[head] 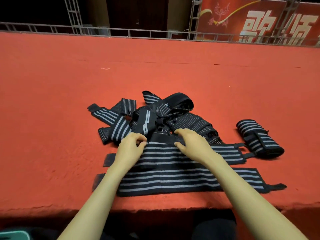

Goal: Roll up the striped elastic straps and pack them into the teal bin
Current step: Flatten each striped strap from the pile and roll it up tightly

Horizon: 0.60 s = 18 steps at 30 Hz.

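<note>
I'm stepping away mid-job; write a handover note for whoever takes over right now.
Left hand: fingers curled, apparently pinching the far edge of the far flat strap.
Right hand: curled on the same edge, likewise.
Near flat strap: unrolled, by the front edge of the red cloth.
Tangled pile: just beyond the hands.
Rolled strap: on the cloth at right.
Teal bin: only a corner shows, bottom left; contents unseen.
Done: one roll. Left: roll both flat straps and the pile, then pack all into the bin.
</note>
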Available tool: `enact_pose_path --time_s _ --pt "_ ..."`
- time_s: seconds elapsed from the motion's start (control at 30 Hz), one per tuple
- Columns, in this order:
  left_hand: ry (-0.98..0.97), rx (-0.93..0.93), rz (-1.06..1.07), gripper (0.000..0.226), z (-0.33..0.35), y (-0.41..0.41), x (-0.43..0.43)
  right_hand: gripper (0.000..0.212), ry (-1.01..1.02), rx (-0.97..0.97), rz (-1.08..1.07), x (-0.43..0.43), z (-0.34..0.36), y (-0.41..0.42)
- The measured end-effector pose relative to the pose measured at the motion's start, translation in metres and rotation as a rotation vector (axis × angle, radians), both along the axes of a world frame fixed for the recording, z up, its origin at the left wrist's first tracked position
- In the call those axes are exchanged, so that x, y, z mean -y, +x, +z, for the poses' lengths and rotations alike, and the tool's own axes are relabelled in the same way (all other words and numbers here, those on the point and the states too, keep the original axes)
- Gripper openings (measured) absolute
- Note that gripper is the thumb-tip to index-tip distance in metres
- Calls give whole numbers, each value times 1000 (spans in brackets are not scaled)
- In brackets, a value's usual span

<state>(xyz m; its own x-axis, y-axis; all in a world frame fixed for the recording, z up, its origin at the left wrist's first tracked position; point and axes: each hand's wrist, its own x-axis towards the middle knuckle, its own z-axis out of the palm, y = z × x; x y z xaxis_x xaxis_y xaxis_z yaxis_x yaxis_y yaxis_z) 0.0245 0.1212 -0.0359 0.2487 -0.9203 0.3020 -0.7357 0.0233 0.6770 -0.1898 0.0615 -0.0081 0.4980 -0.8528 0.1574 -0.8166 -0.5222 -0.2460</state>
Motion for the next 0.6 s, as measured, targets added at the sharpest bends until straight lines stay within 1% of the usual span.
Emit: enact_pose_path --time_s 0.07,0.13,0.23,0.3,0.33,0.37,0.43,0.47,0.53,0.6 --pt "-51 0 76 10 13 16 11 43 20 45 90 11 5 25" --pt "-64 33 173 19 21 34 23 44 34 75 147 23 5 50" --pt "52 51 321 39 20 63 39 45 27 134 227 36 5 89" --pt "159 25 328 49 15 75 47 46 17 136 268 42 3 113" --pt "179 -7 306 51 13 77 50 47 8 96 282 45 0 123" --pt "159 -51 290 49 10 77 51 48 6 34 283 49 -5 130" --pt "39 -155 291 37 9 79 51 47 54 -73 246 56 -19 135" --pt "-31 -202 299 33 11 81 50 47 107 -73 215 59 -26 135" --pt "-161 -278 277 30 20 86 45 46 191 6 170 64 -38 131" --pt "-233 -403 179 32 35 85 39 46 190 36 165 65 -43 130"
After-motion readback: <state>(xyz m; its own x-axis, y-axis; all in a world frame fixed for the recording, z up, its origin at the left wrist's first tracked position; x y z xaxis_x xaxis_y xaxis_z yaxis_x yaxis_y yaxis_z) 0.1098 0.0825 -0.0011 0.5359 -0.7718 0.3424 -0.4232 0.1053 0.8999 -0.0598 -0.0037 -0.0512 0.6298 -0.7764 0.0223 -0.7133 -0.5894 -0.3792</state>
